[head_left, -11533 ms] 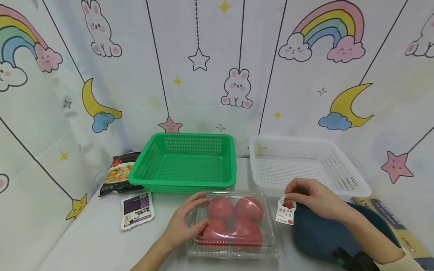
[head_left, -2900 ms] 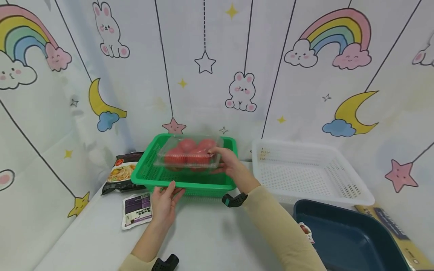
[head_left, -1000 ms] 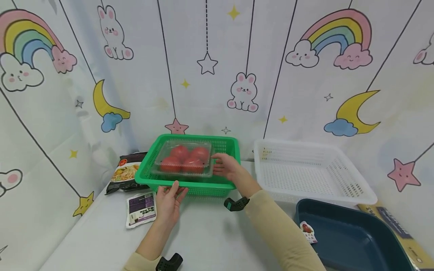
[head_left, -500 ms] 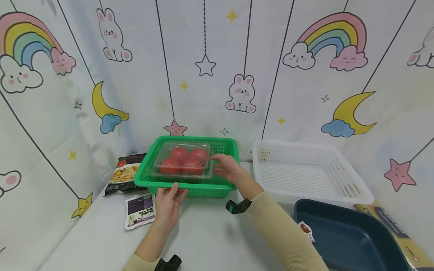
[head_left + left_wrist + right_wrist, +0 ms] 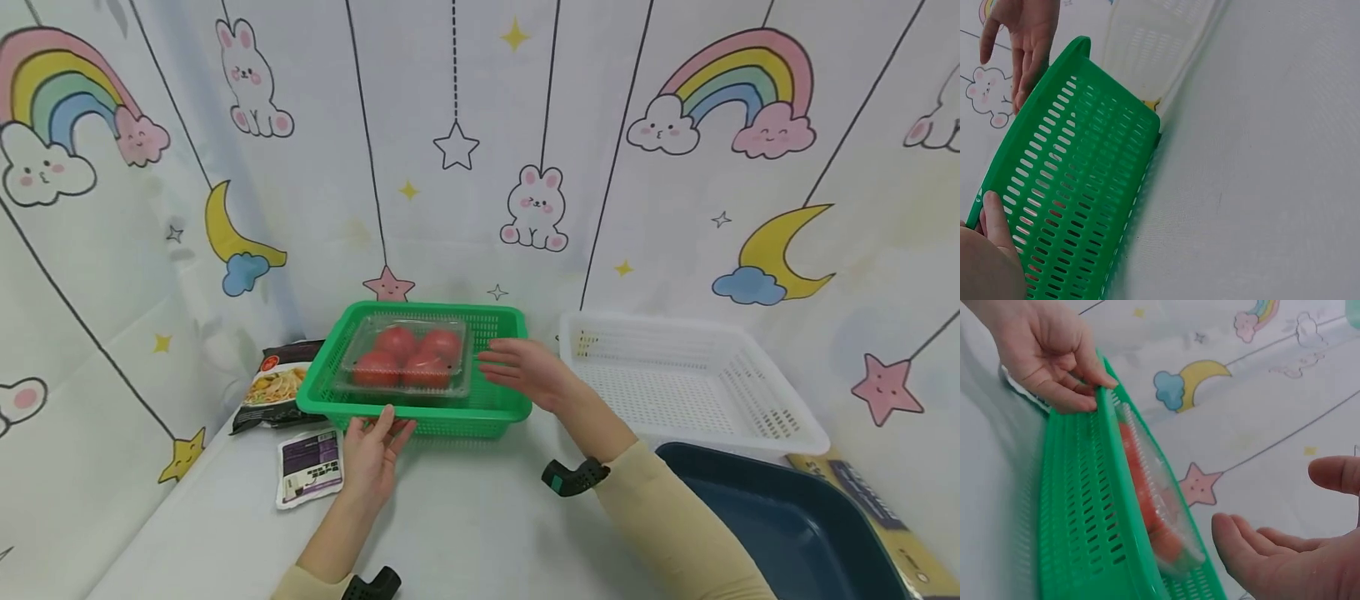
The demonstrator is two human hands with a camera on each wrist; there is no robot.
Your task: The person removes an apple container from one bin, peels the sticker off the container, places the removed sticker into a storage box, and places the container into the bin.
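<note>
A clear plastic box (image 5: 459,388) with several red tomatoes (image 5: 426,370) sits inside the green basket (image 5: 465,412), toward its left side. My left hand (image 5: 370,458) holds the basket's front rim between thumb and fingers; the right wrist view shows this left hand (image 5: 1054,359) at the rim from the side. Over the basket's right end is my right hand (image 5: 531,372), fingers straight and apart from the box, holding nothing. In the left wrist view the basket's slotted wall (image 5: 1079,169) fills the middle, and the right hand (image 5: 1025,44) appears beyond it.
A white basket (image 5: 697,433) stands to the right, with a dark blue tray (image 5: 780,533) in front of it, partly behind my right sleeve. A black noodle packet (image 5: 273,392) and a white-and-purple pouch (image 5: 311,468) lie at the left. A patterned curtain (image 5: 480,208) hangs behind.
The tomato box has gone from the table into the green basket. My right hand, which earlier held a strawberry tag, has let go of the box and drawn back right. The left hand keeps the rim.
</note>
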